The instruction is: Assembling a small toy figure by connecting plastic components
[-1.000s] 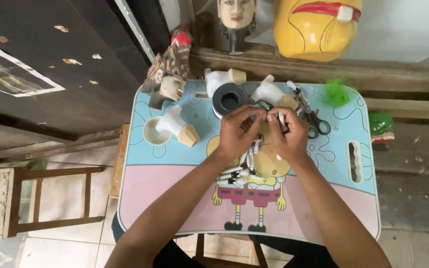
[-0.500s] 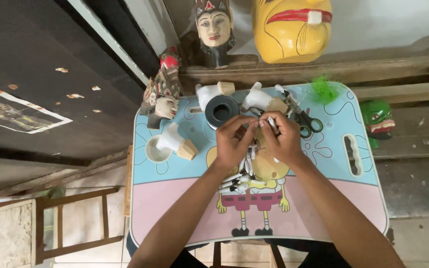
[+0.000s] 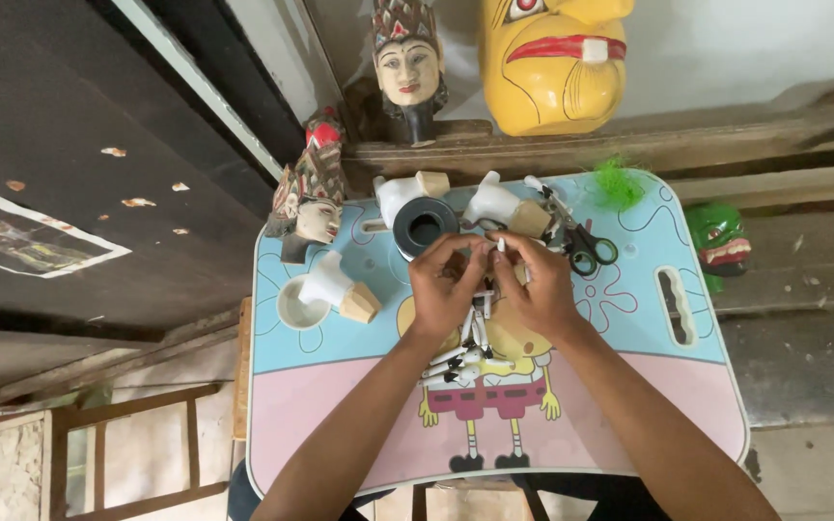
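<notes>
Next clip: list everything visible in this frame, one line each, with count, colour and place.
Small cartoon-printed folding table: one, blue and pink, centre.
Black tape roll: one, on the table's far edge.
Unpainted white carved puppet pieces: about three, white with bare wood ends, far and left parts of the table.
Black-handled scissors: one pair, right of the hands.
Small white sticks with dark tips: several, under the hands.
Green fluffy tuft: one, table's far right corner.
Painted puppet heads: two, pale faces, behind and left of the table.
Large yellow mask: one, top centre.
Green mask: one, right of the table.
Left hand: pinching a small piece.
Right hand: fingertips meeting the left.
</notes>
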